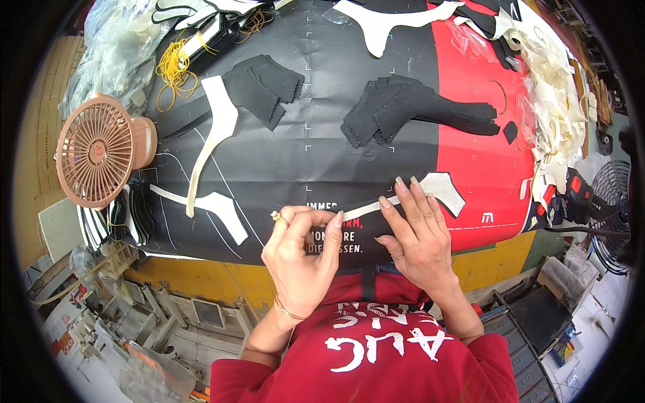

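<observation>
A slim, curved off-white cut piece [445, 191] with a black edge lies on the black and red table cover, its wide end on the right. Between thumb and finger, my left hand [299, 258] pinches its narrow end. My right hand [420, 232] rests on the piece with fingers stretched out flat, covering part of its middle. Left of my hands is a similar white piece [223, 211]. Beyond that lies a longer cream piece [218, 117], partly over a stack of black cut pieces [265, 84]. Another black stack [410, 107] sits farther right.
A pink fan [101, 151] stands at the left edge, with yellow cords [176, 64] and clear plastic bags [124, 40] beyond it. Another white piece [379, 27] lies at the far side. Cream scraps [554, 107] pile up on the right, near a black fan [611, 215].
</observation>
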A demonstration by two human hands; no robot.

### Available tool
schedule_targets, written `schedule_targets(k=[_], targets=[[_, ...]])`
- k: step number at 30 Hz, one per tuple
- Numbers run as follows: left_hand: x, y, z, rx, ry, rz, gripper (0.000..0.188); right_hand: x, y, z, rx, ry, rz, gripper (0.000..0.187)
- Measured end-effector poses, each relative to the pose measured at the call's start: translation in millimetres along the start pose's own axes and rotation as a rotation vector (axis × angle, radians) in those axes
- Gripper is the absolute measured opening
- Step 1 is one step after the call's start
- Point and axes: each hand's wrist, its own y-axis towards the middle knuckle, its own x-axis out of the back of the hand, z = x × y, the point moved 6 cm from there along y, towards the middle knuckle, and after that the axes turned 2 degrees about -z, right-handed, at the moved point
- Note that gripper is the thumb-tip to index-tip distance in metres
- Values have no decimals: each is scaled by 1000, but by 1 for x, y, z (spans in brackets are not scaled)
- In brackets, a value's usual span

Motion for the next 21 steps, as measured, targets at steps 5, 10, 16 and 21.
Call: schedule_targets(k=[5,10,16,21], targets=[[3,3,1,42,104,-11,14,0,0,0,2,-2,-9,48],[2,4,0,52,121,-7,13,0,0,0,8,-7,-26,52],[1,2,1,56,138,-3,14,-1,0,0,2,4,-19,48],[-1,2,2,30,134,-18,14,-1,0,0,1,16,-28,48]])
